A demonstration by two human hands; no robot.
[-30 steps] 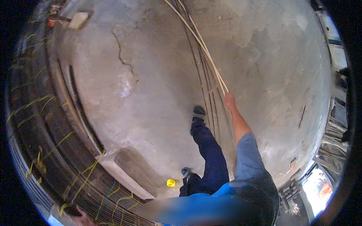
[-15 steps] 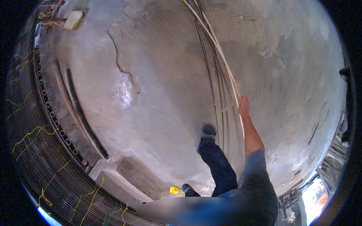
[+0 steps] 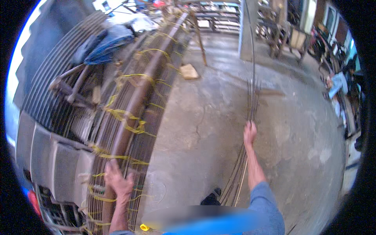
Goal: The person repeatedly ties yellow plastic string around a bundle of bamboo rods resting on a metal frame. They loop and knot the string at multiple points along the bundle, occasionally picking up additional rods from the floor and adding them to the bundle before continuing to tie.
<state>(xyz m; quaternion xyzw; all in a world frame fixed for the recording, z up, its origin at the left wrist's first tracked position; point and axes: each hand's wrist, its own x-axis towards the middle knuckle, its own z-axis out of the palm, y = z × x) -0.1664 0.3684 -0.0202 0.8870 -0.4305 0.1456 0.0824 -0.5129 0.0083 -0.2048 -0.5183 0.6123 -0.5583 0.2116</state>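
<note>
My right hand [image 3: 250, 133] is closed around a bundle of long, thin rods [image 3: 252, 96] in front of me. The rods rise away from me above the fist, and their lower ends trail down beside my foot. Over on the left, my left hand [image 3: 118, 181] lies at the near part of a thick brown pipe [image 3: 124, 139], its fingers spread. That pipe rests on a long stack of dark, narrow bars [image 3: 152, 129] bound with yellow ties [image 3: 121, 114]. Whether the palm presses on the pipe is hard to tell through the blur.
A wooden block [image 3: 189, 71] sits on the concrete floor [image 3: 196, 125] beyond the stack. Corrugated sheets [image 3: 55, 78] and a blue cloth [image 3: 103, 45] are on the left. A pillar [image 3: 248, 43] stands ahead. Near my body is a small yellow roll [image 3: 145, 227].
My view has swung up and to the left. My right hand has raised the rods from the floor. My left hand has come into view at the brown pipe.
</note>
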